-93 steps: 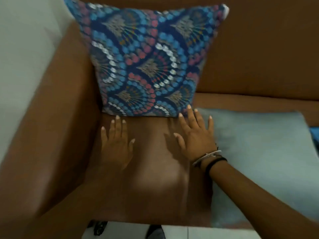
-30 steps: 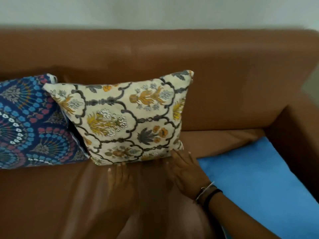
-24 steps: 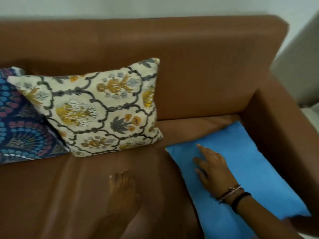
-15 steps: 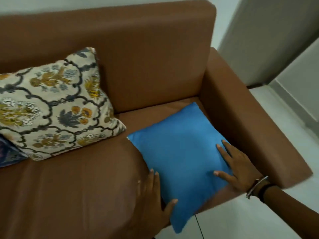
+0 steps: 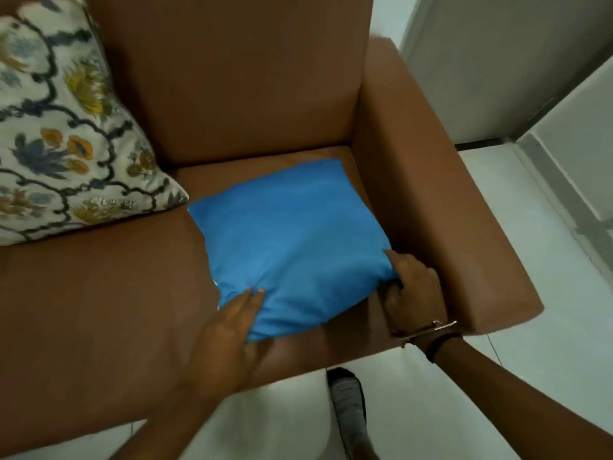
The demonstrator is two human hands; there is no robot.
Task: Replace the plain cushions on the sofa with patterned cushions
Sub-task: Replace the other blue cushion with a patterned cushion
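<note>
A plain blue cushion (image 5: 292, 240) lies flat on the brown sofa seat (image 5: 99, 293), close to the right armrest. My left hand (image 5: 229, 340) grips its near left corner, fingers on top. My right hand (image 5: 411, 290), with bracelets at the wrist, clutches the cushion's near right corner, bunching the fabric. A cream floral patterned cushion (image 5: 59, 137) leans against the backrest at the left, partly cut off by the frame edge.
The sofa's right armrest (image 5: 441, 200) stands just beyond my right hand. Pale tiled floor (image 5: 547, 327) lies to the right and in front. A foot in a grey sock (image 5: 348, 400) is below the seat edge. A grey wall or door panel (image 5: 497, 61) is at the upper right.
My view has swung right along the sofa from the patterned cushions. Both hands moved onto the blue cushion and closed on its near corners; the navy patterned cushion has left the frame.
</note>
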